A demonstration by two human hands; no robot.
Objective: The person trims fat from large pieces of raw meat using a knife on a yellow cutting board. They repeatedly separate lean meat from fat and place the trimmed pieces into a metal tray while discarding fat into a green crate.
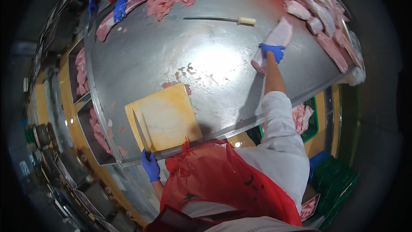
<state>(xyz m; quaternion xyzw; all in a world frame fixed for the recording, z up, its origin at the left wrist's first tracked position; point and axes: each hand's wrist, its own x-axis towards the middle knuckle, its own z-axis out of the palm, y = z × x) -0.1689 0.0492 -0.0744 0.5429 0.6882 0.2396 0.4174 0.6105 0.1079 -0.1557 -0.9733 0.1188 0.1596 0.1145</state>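
At lower left, our blue-gloved left hand (151,167) wraps around the dark-handled long steel knife (140,130), its blade over the square yellow cutting board (174,118), presumably clear of our half-open, blue-gloved right hand (272,52), gripping a long pale-pink meat slab (281,33), upper right.

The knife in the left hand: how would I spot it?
On the metal table, find the yellow cutting board. The knife slants across its left side, held by the left hand. Unlike the pale-handled knife lying loose farther off, it is dark-handled.
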